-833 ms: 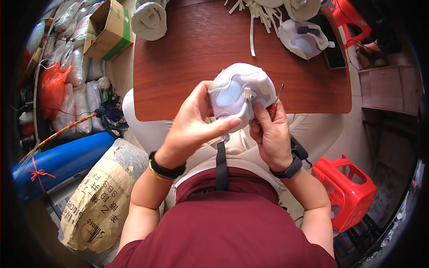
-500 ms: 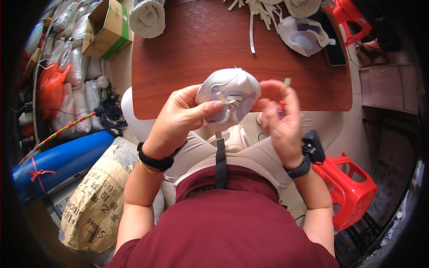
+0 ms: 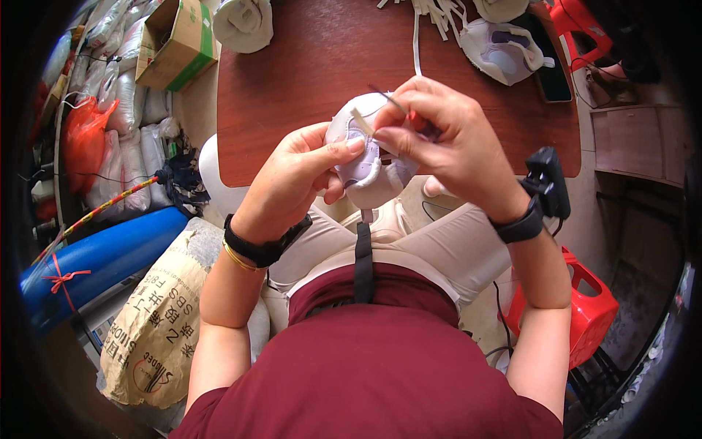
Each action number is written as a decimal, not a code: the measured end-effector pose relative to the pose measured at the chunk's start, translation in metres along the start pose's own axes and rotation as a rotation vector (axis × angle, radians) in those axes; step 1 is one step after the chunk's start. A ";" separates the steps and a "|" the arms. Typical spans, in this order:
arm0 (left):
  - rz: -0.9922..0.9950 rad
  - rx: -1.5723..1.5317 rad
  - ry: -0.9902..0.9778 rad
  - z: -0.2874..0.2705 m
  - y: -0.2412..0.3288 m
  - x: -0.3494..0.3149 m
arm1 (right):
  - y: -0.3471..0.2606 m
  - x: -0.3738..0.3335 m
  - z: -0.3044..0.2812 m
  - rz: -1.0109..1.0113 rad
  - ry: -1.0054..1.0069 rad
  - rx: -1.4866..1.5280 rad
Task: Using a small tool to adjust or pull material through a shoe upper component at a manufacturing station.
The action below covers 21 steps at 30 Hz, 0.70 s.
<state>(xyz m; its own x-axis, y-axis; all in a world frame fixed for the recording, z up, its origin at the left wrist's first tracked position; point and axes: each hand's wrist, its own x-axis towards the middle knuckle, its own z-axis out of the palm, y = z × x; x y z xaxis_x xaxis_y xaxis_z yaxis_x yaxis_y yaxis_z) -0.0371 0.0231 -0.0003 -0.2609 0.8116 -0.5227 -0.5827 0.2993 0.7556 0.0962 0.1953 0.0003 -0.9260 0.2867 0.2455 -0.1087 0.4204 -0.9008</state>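
A white and pale-lilac shoe upper (image 3: 371, 188) is held up over my lap, near the table's front edge. My left hand (image 3: 281, 175) is closed on its left side, thumb pressed on the lilac part. My right hand (image 3: 461, 139) is closed in a pinch over the upper's right side. From its fingers juts a thin dark-shafted tool (image 3: 388, 99), with a bit of red showing between them. A short off-white lace (image 3: 362, 122) stands up from the upper beside the right thumb; whether the fingers grip it I cannot tell.
On the brown table (image 3: 292, 95) lie a rolled white upper (image 3: 243, 25), another shoe upper (image 3: 501, 51), a bundle of off-white laces (image 3: 439, 16) and a dark phone (image 3: 553, 80). A red stool (image 3: 585, 314) stands at right; a cardboard box (image 3: 175, 47) and blue roll (image 3: 110, 256) at left.
My right hand has moved left from beside the upper to over it, bringing the tool against it. The upper has turned and shifted slightly left. The short lace now sticks upward.
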 end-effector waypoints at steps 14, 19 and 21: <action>0.027 -0.031 -0.023 -0.017 -0.005 0.010 | -0.003 0.021 -0.010 0.126 -0.237 0.179; 0.083 -0.061 0.020 -0.011 -0.002 0.007 | 0.001 0.016 -0.008 0.177 -0.304 0.296; 0.108 -0.040 0.026 -0.012 -0.005 0.005 | -0.007 0.013 -0.014 0.280 -0.321 0.350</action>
<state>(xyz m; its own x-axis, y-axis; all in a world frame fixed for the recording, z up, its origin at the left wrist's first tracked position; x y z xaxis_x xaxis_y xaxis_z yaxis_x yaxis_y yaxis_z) -0.0448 0.0198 -0.0112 -0.3433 0.8248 -0.4492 -0.5800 0.1900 0.7922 0.0900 0.2080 0.0143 -0.9946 0.0465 -0.0926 0.0945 0.0388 -0.9948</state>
